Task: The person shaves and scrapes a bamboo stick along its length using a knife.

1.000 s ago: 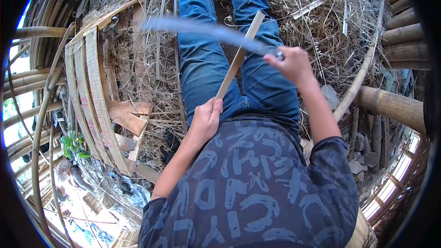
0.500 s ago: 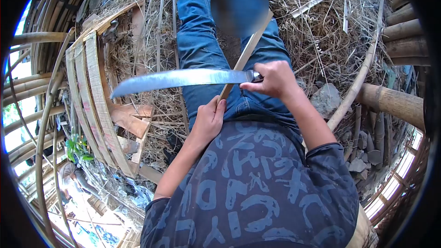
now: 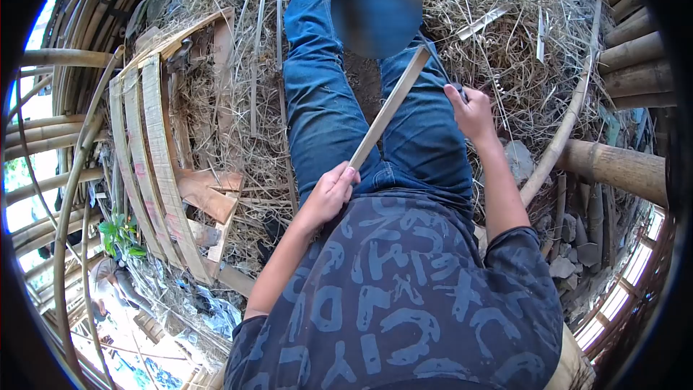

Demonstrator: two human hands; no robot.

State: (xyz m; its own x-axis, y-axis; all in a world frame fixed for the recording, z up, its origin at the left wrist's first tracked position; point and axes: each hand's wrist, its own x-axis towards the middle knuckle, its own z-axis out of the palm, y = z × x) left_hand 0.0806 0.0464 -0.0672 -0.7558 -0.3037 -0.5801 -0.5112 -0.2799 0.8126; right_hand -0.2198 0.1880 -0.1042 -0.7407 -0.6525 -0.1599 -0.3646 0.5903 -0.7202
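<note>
My left hand [image 3: 332, 191] is closed around the near end of a flat wooden strip [image 3: 390, 110]. The strip slants up and to the right across my lap, its far end by my right knee. My right hand [image 3: 473, 112] is wrapped around the dark handle of a machete [image 3: 438, 65], over my right thigh. The blade is seen nearly edge-on as a thin dark line pointing away from me toward the strip's far end. Whether blade and strip touch there, I cannot tell. A blurred round patch hides what lies beyond the strip's tip.
A slatted wooden pallet piece [image 3: 160, 162] lies at my left. Dry straw [image 3: 498, 43] and loose slivers cover the ground. Stones [image 3: 570, 249] and a thick bamboo pole [image 3: 613, 170] are at my right. Bamboo walls [image 3: 635, 47] curve around both sides.
The machete, which lay broadside across the strip pointing left, has swung away and now points forward, edge-on. My right hand moved right and farther out. The strip's near end stays in my left hand.
</note>
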